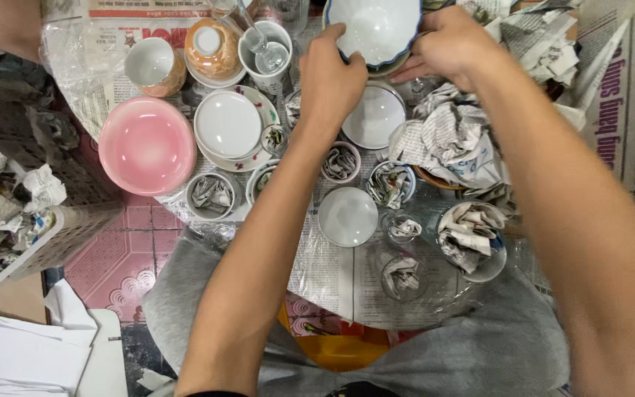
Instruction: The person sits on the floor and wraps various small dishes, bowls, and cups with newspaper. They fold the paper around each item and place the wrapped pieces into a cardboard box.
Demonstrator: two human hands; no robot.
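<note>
From my feed, both hands are at the top centre of the frame on a white bowl with a scalloped blue rim [374, 29]: my left hand [330, 77] curls its fingers over the near left edge, and my right hand [450, 45] grips the right side, fingers wrapped under it. The bowl seems to sit on or just above another dish whose edge shows below it; I cannot tell whether the two touch. My worry is the crowding. Directly beneath the bowl lies a white plate [374, 115], and just to its left stands a white mug with a clear glass inside it [266, 50]; if my left hand's hold on the rim slipped, the bowl could tip onto either and chip. My left forearm also passes over small cups stuffed with crumpled newspaper [341, 163], so I judge that a careless sweep back could knock them into the pink bowl [146, 145] at the left. The clear plastic sheet [347, 283] over the newspaper looks slick, and anything set down on it could slide.
</note>
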